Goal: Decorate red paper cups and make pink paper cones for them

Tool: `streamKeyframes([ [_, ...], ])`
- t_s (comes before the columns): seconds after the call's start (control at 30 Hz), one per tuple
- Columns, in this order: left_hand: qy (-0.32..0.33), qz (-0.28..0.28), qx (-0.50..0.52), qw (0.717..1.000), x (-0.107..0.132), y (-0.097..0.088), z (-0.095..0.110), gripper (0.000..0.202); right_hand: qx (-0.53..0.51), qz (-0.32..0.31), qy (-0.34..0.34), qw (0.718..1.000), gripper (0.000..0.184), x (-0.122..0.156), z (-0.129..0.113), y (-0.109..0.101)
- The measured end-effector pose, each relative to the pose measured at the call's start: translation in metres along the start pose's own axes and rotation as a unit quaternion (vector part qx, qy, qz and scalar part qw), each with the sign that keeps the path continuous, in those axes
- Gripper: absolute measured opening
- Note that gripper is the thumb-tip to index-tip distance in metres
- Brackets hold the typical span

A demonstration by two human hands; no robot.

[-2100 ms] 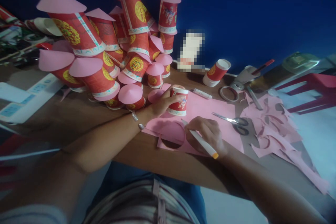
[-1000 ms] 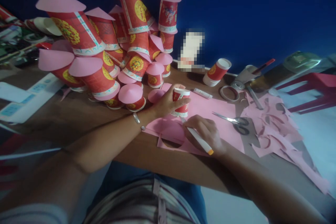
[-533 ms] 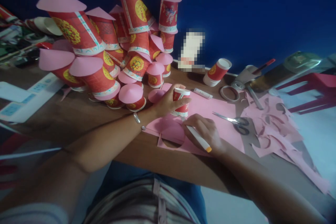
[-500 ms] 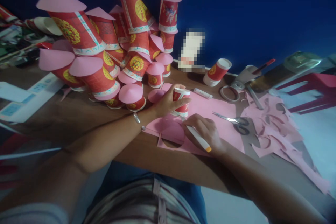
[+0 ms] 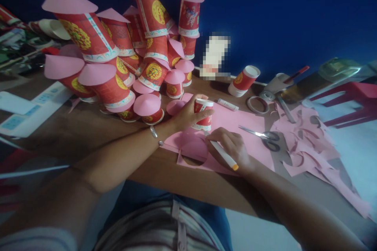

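Observation:
My left hand (image 5: pixel 187 115) is wrapped round a red and white paper cup (image 5: pixel 204 117), thumb across its front, above a pink paper sheet (image 5: pixel 247 119). Just in front of the cup, my right hand (image 5: pixel 231 147) grips a white marker pen (image 5: pixel 224 155) with an orange end toward me. The pen's tip points at the cup's base; whether it touches the paper I cannot make out. Below the hands lies a rounded pink paper piece (image 5: pixel 193 145), beside a hole cut in the sheet. Open scissors (image 5: pixel 262 135) rest on the sheet to the right.
Several red cups with pink cone tops (image 5: pixel 153 72) stand stacked at the left and back. A glue stick (image 5: pixel 228 104), a tape roll (image 5: pixel 258 104) and another red cup (image 5: pixel 246 80) sit behind the sheet. Pink scraps (image 5: pixel 309 137) pile at the right, near a red chair (image 5: pixel 350 98).
The marker pen's orange end has shifted very slightly to the right. The left hand and the cup stay in place.

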State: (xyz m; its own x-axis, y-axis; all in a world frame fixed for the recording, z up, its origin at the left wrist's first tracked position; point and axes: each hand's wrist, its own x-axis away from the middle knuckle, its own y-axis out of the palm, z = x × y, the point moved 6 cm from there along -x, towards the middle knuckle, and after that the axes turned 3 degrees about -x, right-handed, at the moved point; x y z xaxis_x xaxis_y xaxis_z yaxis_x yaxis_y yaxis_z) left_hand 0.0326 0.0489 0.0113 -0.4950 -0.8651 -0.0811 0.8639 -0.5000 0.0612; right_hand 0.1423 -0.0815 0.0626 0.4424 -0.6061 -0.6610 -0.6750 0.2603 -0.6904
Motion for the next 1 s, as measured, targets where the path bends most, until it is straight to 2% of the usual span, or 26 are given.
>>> streamKeyframes([
  [1.0, 0.001, -0.006, 0.007, 1.000, -0.0008, -0.0004, -0.0009, 0.055, 0.021, -0.002, 0.004, 1.000, 0.007, -0.0005, 0.0012, -0.0012],
])
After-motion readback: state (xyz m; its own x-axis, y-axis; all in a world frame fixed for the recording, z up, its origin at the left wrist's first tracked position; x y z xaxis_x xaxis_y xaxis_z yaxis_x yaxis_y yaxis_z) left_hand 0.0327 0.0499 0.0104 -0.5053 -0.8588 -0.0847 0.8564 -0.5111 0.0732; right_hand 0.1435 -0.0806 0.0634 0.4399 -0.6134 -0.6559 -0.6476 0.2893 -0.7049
